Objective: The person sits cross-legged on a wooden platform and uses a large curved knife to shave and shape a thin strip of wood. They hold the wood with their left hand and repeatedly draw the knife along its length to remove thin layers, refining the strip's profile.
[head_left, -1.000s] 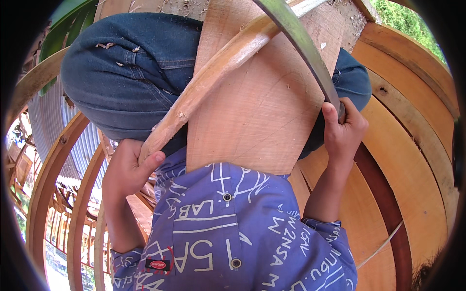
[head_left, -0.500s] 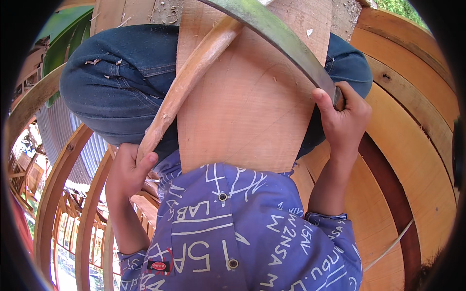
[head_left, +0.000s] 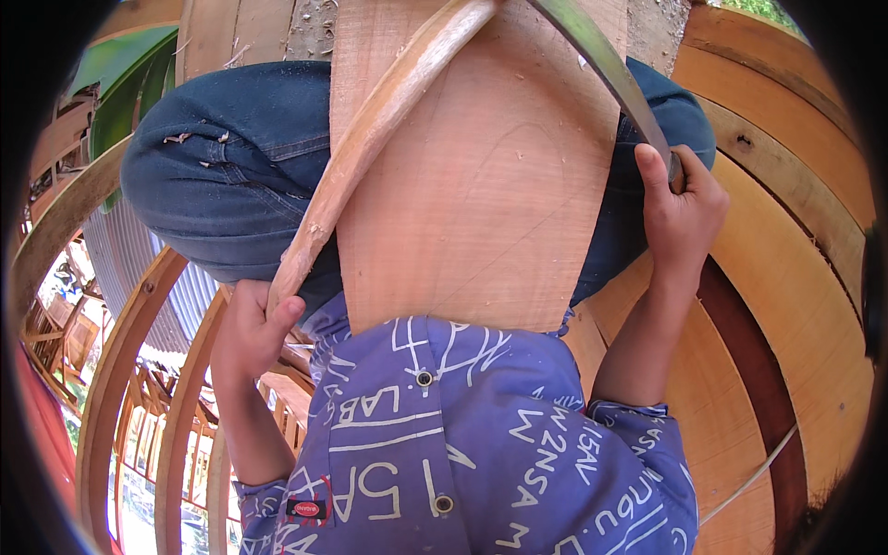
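Observation:
A peeled, slightly bent wooden stick [head_left: 393, 116] slants across my lap, its lower end wrapped in my left hand [head_left: 252, 331]. The upper end runs out of view at the top. My right hand [head_left: 684, 208] is closed around the handle of a long, curved machete [head_left: 610, 79], with the thumb pointing up along it. The blade rises up and left beyond the frame, close to the stick's upper end; whether they touch up there cannot be seen. Under both lies a wide pale wooden board [head_left: 472, 213], its near end against my shirt.
My bent knees in jeans [head_left: 231, 166] flank the board. Wood shavings lie on planks [head_left: 310, 32] ahead. Curved wooden planks [head_left: 786, 250] fill the right side. Wooden slats [head_left: 129, 342] stand at left, with corrugated metal sheeting [head_left: 139, 268] behind them.
The machete has swung to the right and further up, so less of its blade shows and it no longer crosses the stick in view. My right hand moved right; my left shifted slightly.

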`<state>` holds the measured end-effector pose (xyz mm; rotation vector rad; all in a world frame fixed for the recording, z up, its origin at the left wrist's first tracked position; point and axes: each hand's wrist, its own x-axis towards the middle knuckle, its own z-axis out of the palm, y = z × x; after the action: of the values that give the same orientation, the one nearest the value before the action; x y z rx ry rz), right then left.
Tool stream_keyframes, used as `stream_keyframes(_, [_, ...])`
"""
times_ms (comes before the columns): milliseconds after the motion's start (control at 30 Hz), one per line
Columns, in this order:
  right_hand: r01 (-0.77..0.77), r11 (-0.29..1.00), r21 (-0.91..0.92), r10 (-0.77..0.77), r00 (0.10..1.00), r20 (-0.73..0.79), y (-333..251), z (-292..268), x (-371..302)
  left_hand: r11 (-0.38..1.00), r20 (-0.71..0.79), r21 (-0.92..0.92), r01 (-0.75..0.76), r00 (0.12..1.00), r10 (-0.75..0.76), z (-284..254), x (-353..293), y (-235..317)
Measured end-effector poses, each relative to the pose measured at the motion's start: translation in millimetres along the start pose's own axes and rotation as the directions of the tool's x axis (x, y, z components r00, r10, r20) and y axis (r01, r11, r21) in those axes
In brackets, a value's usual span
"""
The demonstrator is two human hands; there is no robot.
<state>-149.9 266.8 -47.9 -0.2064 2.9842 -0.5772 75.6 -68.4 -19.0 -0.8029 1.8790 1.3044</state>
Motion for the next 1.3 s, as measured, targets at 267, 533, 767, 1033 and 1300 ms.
stream_keyframes(267, [0.074,0.997,0.034,-0.075,0.996,0.038,5.2,-1.9,0.4,1.0,0.031,0.006,0.017,0.999,-0.018,-2.4,6.5,0.2])
stream_keyframes(533, [-0.008,0.995,0.101,-0.002,0.995,0.098,5.8,-2.1,5.3,0.999,0.053,0.002,0.044,0.998,-0.044,-3.1,11.7,6.4])
stream_keyframes(767, [-0.108,0.994,0.009,0.108,0.994,0.006,5.8,2.4,9.7,1.0,0.054,-0.023,0.021,0.998,-0.02,-2.4,8.2,0.7])
stream_keyframes(1033, [0.03,0.998,0.046,-0.034,0.996,0.078,6.2,0.3,7.2,1.0,0.063,-0.02,0.017,0.998,-0.016,-2.4,14.3,3.1])
stream_keyframes(1300, [-0.008,1.0,0.006,0.007,0.991,0.135,2.2,-2.5,10.7,0.998,0.086,-0.009,0.07,0.994,-0.069,-8.2,12.9,6.1])
